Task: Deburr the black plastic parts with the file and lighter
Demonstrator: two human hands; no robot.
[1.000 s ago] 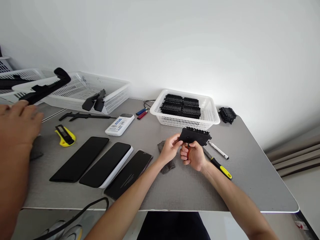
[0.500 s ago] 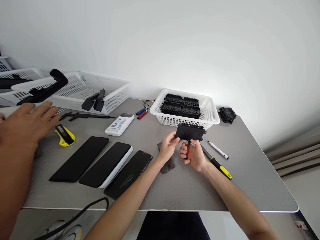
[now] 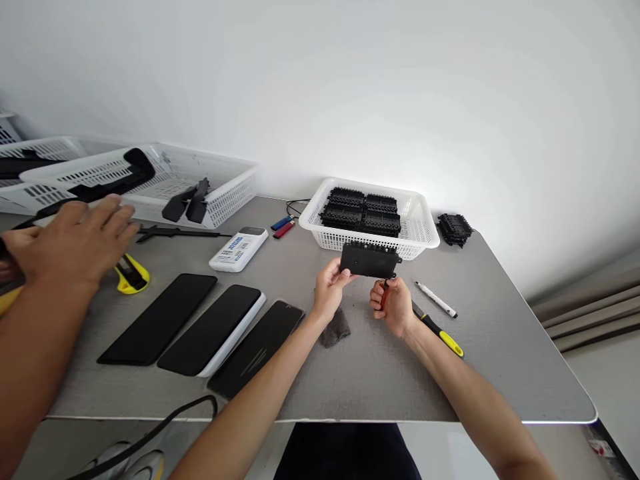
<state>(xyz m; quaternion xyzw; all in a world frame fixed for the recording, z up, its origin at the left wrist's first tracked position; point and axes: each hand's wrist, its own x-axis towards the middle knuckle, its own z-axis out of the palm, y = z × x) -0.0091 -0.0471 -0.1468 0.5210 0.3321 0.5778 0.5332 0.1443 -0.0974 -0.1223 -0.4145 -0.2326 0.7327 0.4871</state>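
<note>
Black plastic panel (image 3: 369, 260), with a row of teeth along its upper edge and small lugs at its right end, is held up above the table (image 3: 493, 387), just in front of the white basket (image 3: 345, 242). It looks light and stiff, a thin moulded piece that should keep its shape under a pinch; its broad, smooth face may be a little slippery, and the teeth and lugs seem the parts likeliest to snap. The plain left end and the lower edge look like the safest places to take hold, away from those projections. The left hand (image 3: 329, 287) pinches the panel at that end, thumb on the near face at the lower left corner and fingers mostly hidden behind, so most of the panel's length extends to the right beyond the grip. The right hand (image 3: 394, 303) is curled around an orange-handled tool (image 3: 385, 297), just below the panel's lower right corner; whether the tool's tip touches the plastic cannot be told. The panel's broad face is turned towards the wearer, its teeth uppermost.
</note>
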